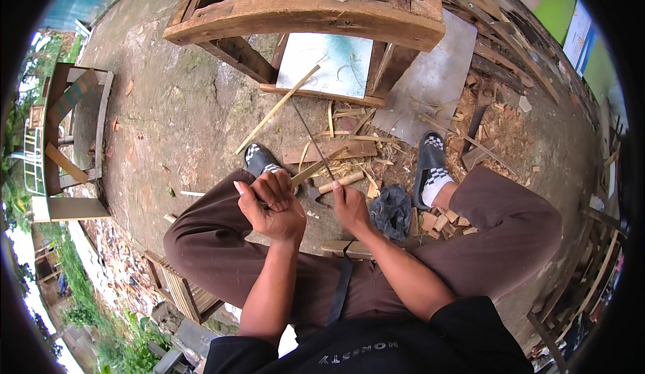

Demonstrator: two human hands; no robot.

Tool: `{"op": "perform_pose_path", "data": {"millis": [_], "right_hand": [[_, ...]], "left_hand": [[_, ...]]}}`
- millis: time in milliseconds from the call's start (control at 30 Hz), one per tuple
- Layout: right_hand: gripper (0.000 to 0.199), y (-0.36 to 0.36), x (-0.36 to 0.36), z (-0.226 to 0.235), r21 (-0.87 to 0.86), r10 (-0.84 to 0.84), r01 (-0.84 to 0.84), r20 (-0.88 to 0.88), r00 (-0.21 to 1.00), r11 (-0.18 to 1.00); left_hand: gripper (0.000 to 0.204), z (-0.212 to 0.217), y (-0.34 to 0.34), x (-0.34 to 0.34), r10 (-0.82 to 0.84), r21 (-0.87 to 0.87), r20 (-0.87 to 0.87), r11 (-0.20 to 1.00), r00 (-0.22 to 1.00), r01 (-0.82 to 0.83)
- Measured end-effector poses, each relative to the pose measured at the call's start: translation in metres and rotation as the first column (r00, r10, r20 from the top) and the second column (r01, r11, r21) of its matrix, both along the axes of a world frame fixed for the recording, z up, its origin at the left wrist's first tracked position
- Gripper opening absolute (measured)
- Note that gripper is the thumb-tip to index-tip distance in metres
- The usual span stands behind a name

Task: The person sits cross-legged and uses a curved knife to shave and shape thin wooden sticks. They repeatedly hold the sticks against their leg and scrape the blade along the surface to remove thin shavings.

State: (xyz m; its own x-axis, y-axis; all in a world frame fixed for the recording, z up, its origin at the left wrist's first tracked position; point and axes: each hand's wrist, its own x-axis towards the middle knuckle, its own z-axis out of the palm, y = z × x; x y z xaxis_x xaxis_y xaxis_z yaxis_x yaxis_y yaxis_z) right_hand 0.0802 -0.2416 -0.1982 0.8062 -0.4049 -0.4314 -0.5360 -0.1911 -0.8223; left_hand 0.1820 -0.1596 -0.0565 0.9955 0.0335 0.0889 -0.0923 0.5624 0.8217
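Note:
My left hand (pixel 272 206) is closed, its thumb raised. A flat, pale wooden strip (pixel 317 166) runs out of its fingers toward the upper right. Close beside it, my right hand (pixel 351 206) is closed on the lower end of a thin dark rod (pixel 311 134), which slants up to the left. The rod crosses the wooden strip in the view; whether they touch I cannot tell. Beyond the rod's tip, a long light strip (pixel 277 110) slants over the ground. Below my hands lie a round piece of wood (pixel 340 181) and a flat board (pixel 329 152).
A wooden frame (pixel 306 15) stands ahead, with a white panel (pixel 324 64) inside it. A grey sheet (pixel 430 82) lies to its right. Wood scraps and a black plastic bag (pixel 391 211) lie between my feet. Lumber is piled at the far right; another wooden frame (pixel 70 129) stands left.

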Motion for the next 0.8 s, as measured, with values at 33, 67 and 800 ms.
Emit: {"op": "perform_pose_path", "data": {"millis": [33,67,800], "right_hand": [[0.063,0.001,0.0,-0.004,0.004,-0.013,0.013,-0.029,1.0,1.0],[0.063,0.001,0.0,-0.009,0.007,-0.025,0.025,-0.057,0.998,1.0],[0.061,0.01,0.005,-0.009,-0.016,-0.017,0.017,-0.004,1.0,1.0]], "left_hand": [[0.062,0.0,-0.002,-0.001,-0.006,0.01,0.016,1.0,1.0,0.006],[0.062,-0.001,-0.002,-0.002,-0.011,0.021,0.031,1.0,0.999,0.011],[0.063,-0.002,0.005,0.009,0.066,-0.028,0.018,0.997,0.998,-0.065]]}}
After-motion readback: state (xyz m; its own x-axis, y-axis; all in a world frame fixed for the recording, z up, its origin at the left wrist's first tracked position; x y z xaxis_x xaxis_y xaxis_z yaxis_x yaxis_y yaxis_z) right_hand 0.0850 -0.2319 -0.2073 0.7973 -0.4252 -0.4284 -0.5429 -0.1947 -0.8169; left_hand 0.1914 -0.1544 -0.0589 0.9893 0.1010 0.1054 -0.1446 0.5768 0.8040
